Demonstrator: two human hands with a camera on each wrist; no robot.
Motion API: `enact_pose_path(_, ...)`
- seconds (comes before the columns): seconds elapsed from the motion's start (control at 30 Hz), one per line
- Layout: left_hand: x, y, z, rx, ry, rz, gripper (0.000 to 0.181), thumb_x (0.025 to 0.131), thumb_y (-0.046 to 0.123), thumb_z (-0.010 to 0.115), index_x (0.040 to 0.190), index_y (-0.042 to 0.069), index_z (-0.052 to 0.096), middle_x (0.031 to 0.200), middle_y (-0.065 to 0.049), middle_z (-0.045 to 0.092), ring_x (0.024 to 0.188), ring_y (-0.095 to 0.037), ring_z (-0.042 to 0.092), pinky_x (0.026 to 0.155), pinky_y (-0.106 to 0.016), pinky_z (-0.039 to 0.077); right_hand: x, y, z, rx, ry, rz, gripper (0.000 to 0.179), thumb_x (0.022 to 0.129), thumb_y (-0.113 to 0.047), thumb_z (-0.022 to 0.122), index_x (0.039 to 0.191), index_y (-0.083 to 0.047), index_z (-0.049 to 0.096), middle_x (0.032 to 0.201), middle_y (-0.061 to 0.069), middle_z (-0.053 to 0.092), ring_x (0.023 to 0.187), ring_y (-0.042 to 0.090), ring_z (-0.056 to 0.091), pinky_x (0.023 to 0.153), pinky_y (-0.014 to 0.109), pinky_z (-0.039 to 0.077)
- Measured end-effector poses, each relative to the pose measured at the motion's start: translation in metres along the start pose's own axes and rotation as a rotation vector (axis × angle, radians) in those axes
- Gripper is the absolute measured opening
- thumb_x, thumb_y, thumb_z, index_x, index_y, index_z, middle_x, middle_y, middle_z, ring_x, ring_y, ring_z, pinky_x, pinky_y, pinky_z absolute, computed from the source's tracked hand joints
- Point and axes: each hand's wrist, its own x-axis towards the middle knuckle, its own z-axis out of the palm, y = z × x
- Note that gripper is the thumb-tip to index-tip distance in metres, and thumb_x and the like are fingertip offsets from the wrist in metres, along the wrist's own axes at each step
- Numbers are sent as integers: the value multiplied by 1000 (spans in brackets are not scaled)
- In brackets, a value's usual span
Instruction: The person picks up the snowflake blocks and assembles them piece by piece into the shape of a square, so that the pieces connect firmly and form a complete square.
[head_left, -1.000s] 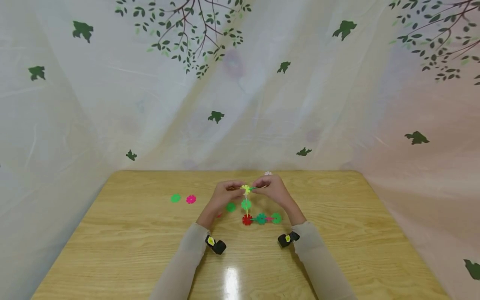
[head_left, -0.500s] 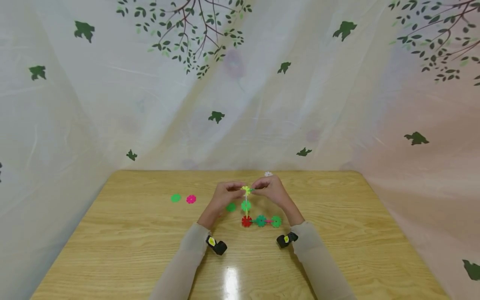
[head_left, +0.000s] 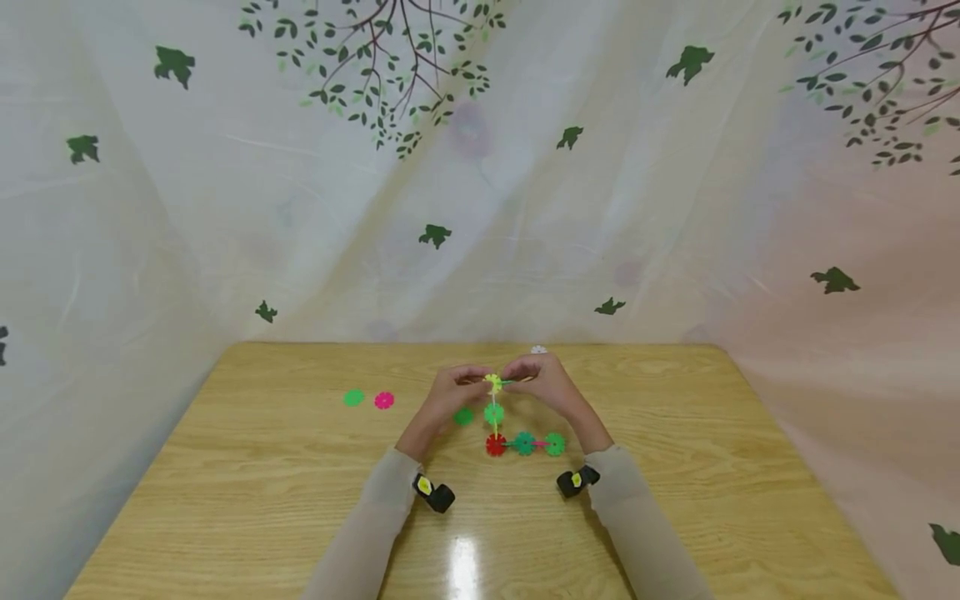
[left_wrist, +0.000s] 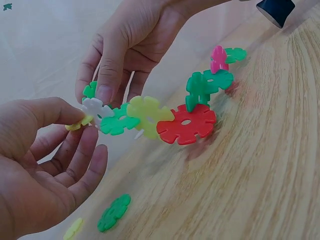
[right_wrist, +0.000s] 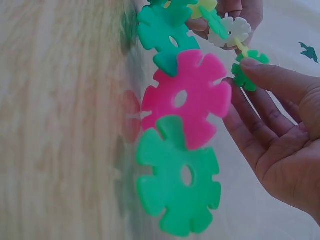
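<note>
Notched plastic flower discs are joined in an L-shaped chain. A red disc [head_left: 495,445] forms the corner. From it a row runs right through a teal disc [head_left: 524,443] and a pink disc [right_wrist: 187,97] to a green end disc [head_left: 555,444]. The other leg runs away through yellow, green [head_left: 493,414] and white [left_wrist: 96,108] discs to a yellow disc [head_left: 492,383]. My left hand [head_left: 450,393] pinches that far yellow disc between thumb and fingers. Beside it, my right hand [head_left: 547,387] pinches a green disc [right_wrist: 250,70] that meets the yellow one edge-on.
Left of the hands, a loose green disc [head_left: 354,397] and pink disc [head_left: 384,401] lie on the wooden table [head_left: 225,500]. Another green disc [head_left: 463,416] is beside the left wrist, with a yellow disc [left_wrist: 74,229] near it. A white disc [head_left: 538,350] lies at the back edge.
The red-to-green row has shifted slightly toward me. Both hands keep their pinch at the chain's far end, nearly still. A reddish piece by the left forearm is now hidden.
</note>
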Motion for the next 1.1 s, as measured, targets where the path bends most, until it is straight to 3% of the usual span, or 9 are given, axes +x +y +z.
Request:
enact_pose_path(0.27, 0, 1, -1, -6, -34, -21, 27, 98, 7, 64, 122, -6, 66, 99, -7, 68, 84, -16, 69, 83, -37, 63, -1, -5, -5, -49, -9, 6, 21, 87, -5, 80, 106, 2, 75, 106, 21, 75, 91, 15, 71, 80, 25, 59)
enact_pose_path(0.5, -1, 1, 0, -24, -58, -30, 28, 98, 6, 60, 124, -6, 62, 107, -12, 71, 86, -16, 71, 87, -42, 62, 0, -15, -21, -92, 9, 26, 25, 91, -11, 77, 113, 0, 73, 110, 17, 75, 99, 22, 71, 86, 31, 58)
enact_pose_path(0.7, 1, 0, -1, -40, -85, -55, 30, 100, 10, 58, 128, -2, 59, 110, -14, 72, 87, -19, 72, 88, -46, 62, 9, -18, -46, -148, 46, 9, 23, 94, -16, 74, 113, -3, 73, 105, 16, 75, 95, 19, 70, 82, 27, 57)
enact_pose_path(1.1, -2, 1, 1, -17, -120, -85, 35, 106, 16, 54, 134, -3, 56, 116, -14, 67, 100, -25, 72, 87, -41, 62, 29, 9, -75, -306, 61, 35, 23, 93, -4, 72, 112, 9, 71, 98, 22, 73, 88, 26, 69, 77, 26, 56)
